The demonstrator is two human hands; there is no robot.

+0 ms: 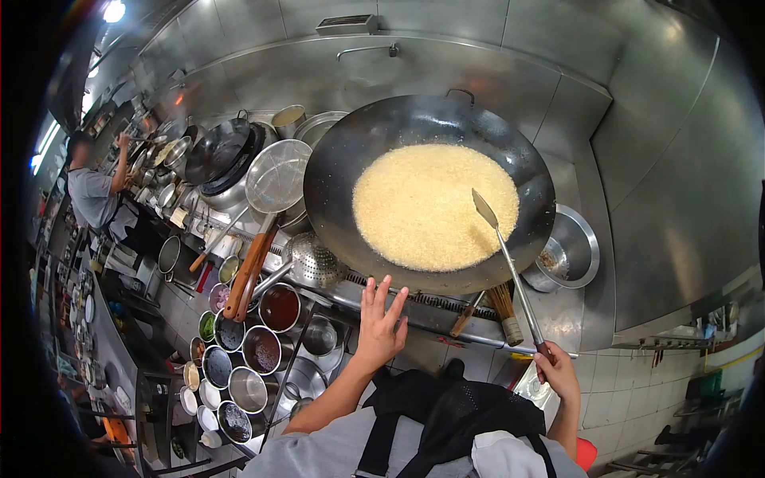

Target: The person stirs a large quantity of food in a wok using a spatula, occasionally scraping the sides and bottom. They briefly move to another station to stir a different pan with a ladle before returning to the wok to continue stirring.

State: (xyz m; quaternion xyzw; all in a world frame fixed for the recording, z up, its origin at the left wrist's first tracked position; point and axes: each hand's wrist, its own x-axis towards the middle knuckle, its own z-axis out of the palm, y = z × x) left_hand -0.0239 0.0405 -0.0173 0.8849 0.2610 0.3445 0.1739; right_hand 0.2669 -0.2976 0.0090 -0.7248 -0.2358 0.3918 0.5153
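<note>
My right hand [558, 370] is closed round the dark grip of a long-handled wok spatula [510, 259]. Its metal blade is over the pale yellow, frothy contents [426, 203] of a large black wok [327, 207]. My left hand [381, 327] is empty, its fingers spread just below the wok's near rim. Left of that hand lies a perforated metal strainer [312, 260]. A bamboo wok brush [504, 307] sits under the near side of the wok, between my hands.
A round mesh skimmer [277, 177] with a wooden handle leans left of the wok. Several metal pots of sauces and seasonings [263, 349] stand lower left. A steel bowl [575, 243] is to the right. Another person [96, 187] works at a wok far left.
</note>
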